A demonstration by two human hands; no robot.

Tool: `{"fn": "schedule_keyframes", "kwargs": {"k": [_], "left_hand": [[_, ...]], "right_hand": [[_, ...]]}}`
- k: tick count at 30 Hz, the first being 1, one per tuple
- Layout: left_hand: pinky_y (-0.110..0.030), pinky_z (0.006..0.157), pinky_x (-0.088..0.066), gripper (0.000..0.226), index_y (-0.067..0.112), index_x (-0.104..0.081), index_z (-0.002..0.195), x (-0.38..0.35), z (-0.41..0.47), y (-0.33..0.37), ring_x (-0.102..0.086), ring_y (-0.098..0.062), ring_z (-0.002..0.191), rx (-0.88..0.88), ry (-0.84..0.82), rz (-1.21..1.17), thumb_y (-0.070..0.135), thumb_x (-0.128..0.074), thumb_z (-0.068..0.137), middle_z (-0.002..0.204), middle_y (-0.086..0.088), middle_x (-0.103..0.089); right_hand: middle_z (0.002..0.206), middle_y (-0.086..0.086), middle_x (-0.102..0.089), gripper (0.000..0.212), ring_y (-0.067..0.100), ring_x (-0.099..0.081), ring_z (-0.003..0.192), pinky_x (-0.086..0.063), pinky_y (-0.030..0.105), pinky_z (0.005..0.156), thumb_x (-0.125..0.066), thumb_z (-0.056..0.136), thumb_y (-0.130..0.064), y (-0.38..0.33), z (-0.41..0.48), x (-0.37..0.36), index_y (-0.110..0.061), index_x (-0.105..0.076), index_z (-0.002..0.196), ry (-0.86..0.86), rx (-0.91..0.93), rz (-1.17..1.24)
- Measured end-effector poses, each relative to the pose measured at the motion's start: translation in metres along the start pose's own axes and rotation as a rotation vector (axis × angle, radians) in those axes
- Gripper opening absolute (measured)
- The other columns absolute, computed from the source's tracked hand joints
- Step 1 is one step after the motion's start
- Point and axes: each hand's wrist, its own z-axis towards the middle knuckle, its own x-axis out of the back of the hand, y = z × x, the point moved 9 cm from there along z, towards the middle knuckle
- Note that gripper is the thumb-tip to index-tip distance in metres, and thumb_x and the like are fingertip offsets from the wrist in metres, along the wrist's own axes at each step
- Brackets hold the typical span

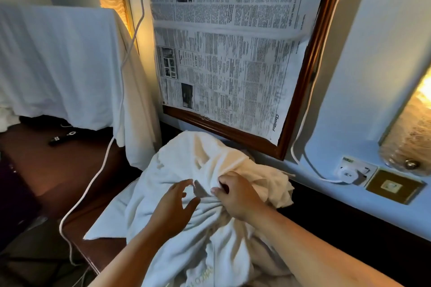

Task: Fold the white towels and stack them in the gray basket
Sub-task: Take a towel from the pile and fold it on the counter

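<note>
While the right hand [235,196] pinches a bunched ridge of cloth between its curled fingers and thumb, the left hand [172,205] is spread just beside it, fingers apart and lightly bent, holding nothing. Whether its fingertips touch the fabric cannot be told.

Both hands are over the white towels [186,165], which lie as one crumpled, unfolded heap on a dark wooden desk [77,182], pushed up near the wall. Deep creases fan outward from the spot where the right hand grips. The top of the heap looks creamy in the warm light, while the lower part reads as cooler, bluish white. One flat corner [102,228] lies spread to the left across the desk. Pale embroidered lettering [200,275] shows near the bottom edge, too blurred to read.

Behind the heap hangs a wooden frame [300,91] covered with newspaper [233,53]. A white cable [98,170] trails across the desk. At left, a dark remote [61,138] lies below a draped white cloth [58,60].
</note>
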Motion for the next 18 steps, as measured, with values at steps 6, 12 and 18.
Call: {"fn": "schedule_keyframes", "kwargs": {"k": [6,12,18], "left_hand": [[-0.025,0.072,-0.053,0.008,0.025,-0.065,0.095,-0.048,-0.050,0.043,-0.065,-0.009,0.083,0.147,0.033,-0.283,0.030,-0.070,0.093,0.096,0.005,-0.069],[-0.031,0.075,-0.051,0.022,0.024,-0.072,0.085,-0.105,-0.130,0.123,-0.067,-0.009,0.083,0.142,-0.047,-0.483,0.030,-0.058,0.101,0.082,0.007,-0.074],[-0.032,0.063,-0.044,0.036,0.005,-0.062,0.084,-0.155,-0.245,0.239,-0.056,-0.016,0.073,0.088,-0.103,-0.614,0.036,-0.054,0.102,0.075,-0.008,-0.060]], "right_hand": [[0.075,0.000,-0.053,0.038,0.016,-0.049,0.073,-0.042,0.033,0.070,-0.065,0.089,-0.035,0.001,-0.106,0.050,-0.011,-0.047,0.067,0.065,0.052,-0.010],[0.075,-0.004,-0.050,0.032,0.014,-0.052,0.075,-0.044,0.028,0.066,-0.069,0.088,-0.035,0.022,-0.220,0.114,-0.019,-0.052,0.066,0.225,0.030,-0.073],[0.082,-0.009,-0.053,0.018,0.015,-0.055,0.078,-0.042,0.021,0.059,-0.068,0.090,-0.038,0.055,-0.408,0.168,-0.024,-0.068,0.078,0.392,-0.041,-0.028]]}}
